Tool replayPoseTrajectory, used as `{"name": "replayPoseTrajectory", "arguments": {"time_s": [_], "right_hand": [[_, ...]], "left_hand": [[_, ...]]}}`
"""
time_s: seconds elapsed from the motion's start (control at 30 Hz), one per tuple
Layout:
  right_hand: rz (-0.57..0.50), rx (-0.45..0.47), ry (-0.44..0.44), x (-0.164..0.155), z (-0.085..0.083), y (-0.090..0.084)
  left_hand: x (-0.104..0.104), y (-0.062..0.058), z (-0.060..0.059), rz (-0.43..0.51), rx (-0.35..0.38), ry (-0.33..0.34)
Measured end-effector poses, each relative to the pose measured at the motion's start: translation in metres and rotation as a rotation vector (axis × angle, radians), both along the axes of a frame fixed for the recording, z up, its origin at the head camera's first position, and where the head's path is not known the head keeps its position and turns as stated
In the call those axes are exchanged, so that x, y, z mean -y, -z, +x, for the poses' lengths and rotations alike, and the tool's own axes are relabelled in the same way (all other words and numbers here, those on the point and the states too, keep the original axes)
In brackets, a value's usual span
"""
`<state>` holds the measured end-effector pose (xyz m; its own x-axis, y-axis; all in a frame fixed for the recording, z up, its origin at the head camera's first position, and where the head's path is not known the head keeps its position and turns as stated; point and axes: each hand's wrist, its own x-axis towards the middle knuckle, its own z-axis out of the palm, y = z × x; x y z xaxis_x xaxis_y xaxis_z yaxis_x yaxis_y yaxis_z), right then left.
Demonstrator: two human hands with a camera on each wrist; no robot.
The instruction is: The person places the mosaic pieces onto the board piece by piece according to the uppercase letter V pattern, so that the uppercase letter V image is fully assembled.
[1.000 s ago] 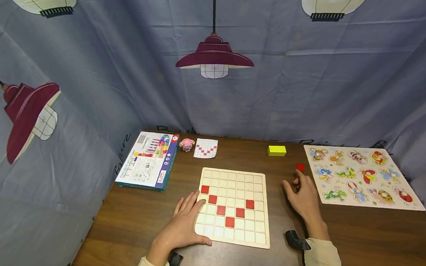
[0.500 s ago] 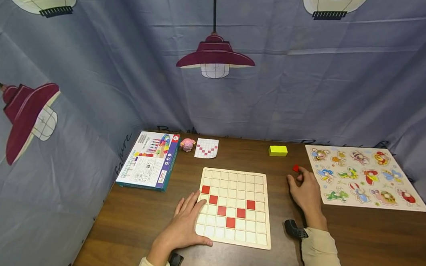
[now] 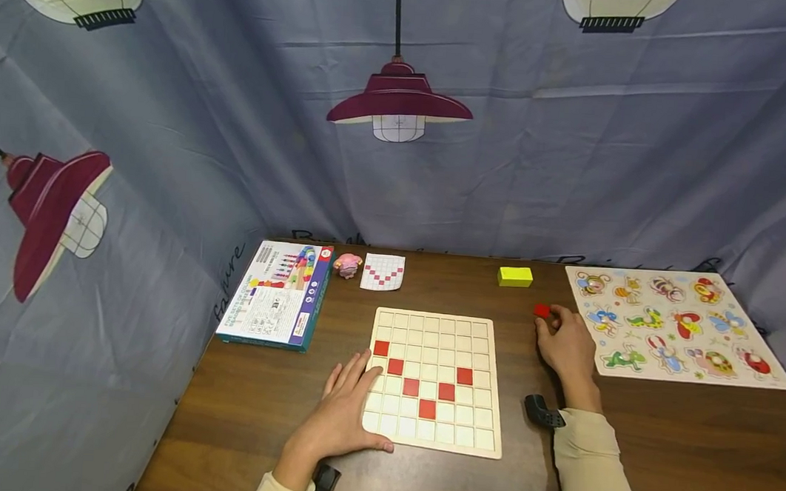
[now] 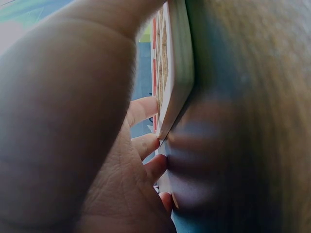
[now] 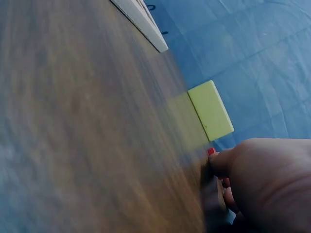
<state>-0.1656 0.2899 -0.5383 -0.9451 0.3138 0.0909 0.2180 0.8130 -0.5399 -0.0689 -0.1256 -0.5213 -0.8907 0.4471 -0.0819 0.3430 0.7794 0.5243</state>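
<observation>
A pale wooden grid board lies in the middle of the brown table, with several red tiles set in a V shape. My left hand rests flat on its near left corner, fingers straight over the edge. The left wrist view shows those fingers against the board's side. To the right of the board, my right hand pinches a small red cube low over the tabletop. In the right wrist view the cube peeks out at the fingertips of that hand.
A yellow block lies behind the cube, also seen as the yellow block in the right wrist view. An animal peg puzzle fills the right side. At the back left are a pattern card, a pink toy and a game box.
My right hand has moved forward and closed its fingers on the red cube, which has shifted a little left toward the board. The left hand has stayed put.
</observation>
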Motion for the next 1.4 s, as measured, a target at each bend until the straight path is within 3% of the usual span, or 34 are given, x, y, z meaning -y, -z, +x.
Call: {"name": "replayPoseTrajectory", "arguments": {"time_s": [0.27, 0.47, 0.57, 0.7, 0.9, 1.1, 1.4], "right_hand": [[0.045, 0.013, -0.034, -0.004, 0.002, 0.002], [0.076, -0.066, -0.089, 0.001, 0.01, 0.007], [0.072, -0.156, -0.164, 0.009, 0.021, 0.01], [-0.006, -0.258, -0.328, 0.024, 0.039, 0.013], [-0.059, -0.26, -0.524, 0.049, 0.053, 0.013], [0.034, -0.214, -0.549, 0.058, 0.056, 0.012], [0.025, -0.207, -0.558, 0.056, 0.056, 0.007]], "left_hand": [[-0.001, 0.0, 0.003, 0.017, 0.002, 0.004], [0.0, -0.001, 0.004, 0.022, -0.007, 0.002], [0.001, -0.001, 0.004, 0.016, -0.001, -0.001], [0.001, -0.002, 0.006, 0.012, 0.002, -0.004], [0.001, -0.003, 0.004, 0.013, -0.001, -0.013], [0.0, 0.001, 0.003, -0.008, -0.001, -0.002], [-0.002, -0.002, 0.002, 0.016, 0.009, -0.001]]}}
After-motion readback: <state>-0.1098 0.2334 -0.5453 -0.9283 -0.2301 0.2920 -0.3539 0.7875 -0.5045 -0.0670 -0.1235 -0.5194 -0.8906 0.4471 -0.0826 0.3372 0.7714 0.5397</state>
